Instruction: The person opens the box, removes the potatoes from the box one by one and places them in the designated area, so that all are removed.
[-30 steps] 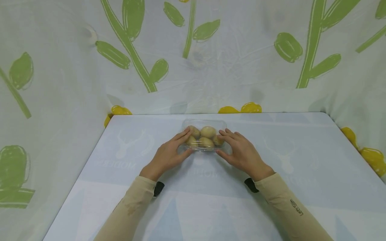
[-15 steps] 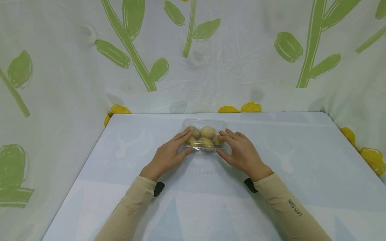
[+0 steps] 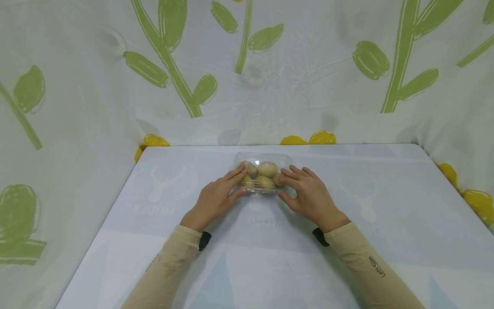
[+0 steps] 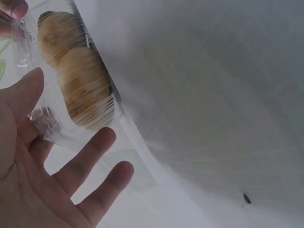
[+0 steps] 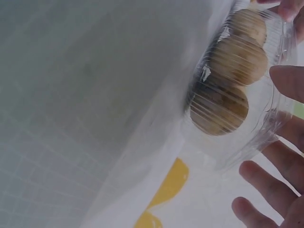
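A clear plastic clamshell box [image 3: 263, 158] lies toward the back of the table, with several small yellowish potatoes [image 3: 267, 169] inside. My left hand [image 3: 216, 197] holds the box at its left end, thumb at the near edge and fingers over the lid. At the opposite end my right hand [image 3: 308, 195] holds it the same way. The left wrist view shows the ribbed side of the box [image 4: 102, 111] with the thumb against its rim and two fingers spread free. In the right wrist view, the thumb [image 5: 287, 81] is likewise at the rim of the box [image 5: 259, 111].
The box stands on a pale blue-and-white table [image 3: 270, 266] with faint deer prints. A white curtain [image 3: 301, 86] with green leaf patterns hangs close behind the table's back edge and along both sides.
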Tool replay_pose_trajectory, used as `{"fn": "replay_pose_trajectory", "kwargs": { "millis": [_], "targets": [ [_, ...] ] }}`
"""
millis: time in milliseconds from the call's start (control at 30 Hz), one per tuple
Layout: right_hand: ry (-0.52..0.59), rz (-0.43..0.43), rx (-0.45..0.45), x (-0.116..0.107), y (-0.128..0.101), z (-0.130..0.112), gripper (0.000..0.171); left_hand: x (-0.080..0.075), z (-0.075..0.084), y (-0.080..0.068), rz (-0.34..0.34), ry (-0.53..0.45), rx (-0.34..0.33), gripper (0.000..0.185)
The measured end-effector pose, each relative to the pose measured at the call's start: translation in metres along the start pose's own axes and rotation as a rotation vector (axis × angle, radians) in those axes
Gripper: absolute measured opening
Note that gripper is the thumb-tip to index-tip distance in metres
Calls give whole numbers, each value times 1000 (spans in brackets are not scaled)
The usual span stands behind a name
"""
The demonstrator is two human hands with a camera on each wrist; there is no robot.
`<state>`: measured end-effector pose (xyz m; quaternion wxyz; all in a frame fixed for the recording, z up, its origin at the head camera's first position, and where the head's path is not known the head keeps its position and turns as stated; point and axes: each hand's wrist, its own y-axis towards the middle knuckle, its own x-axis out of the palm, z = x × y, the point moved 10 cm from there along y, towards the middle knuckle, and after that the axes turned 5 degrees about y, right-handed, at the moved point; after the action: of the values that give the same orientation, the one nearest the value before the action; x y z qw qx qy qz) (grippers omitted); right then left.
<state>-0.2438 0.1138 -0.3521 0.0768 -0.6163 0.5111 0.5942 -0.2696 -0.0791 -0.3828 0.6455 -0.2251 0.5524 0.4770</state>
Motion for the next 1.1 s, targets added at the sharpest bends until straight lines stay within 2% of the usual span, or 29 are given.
{"fn": "replay_pose_trajectory", "kwargs": {
  "millis": [167,467,867,1100],
  "targets": [
    [2,-3,-9,0,0,0,39,2,-2,1,-20,10,-16,61],
    [31,0,-43,-1,1,-2,38,4,-2,2,-15,34,8,58],
    [24,-19,-74,-3,3,-3,37,-3,3,5,5,106,65,55],
    [53,-12,-74,-6,6,-3,33,-8,5,7,-9,106,62,50]
  ]
}}
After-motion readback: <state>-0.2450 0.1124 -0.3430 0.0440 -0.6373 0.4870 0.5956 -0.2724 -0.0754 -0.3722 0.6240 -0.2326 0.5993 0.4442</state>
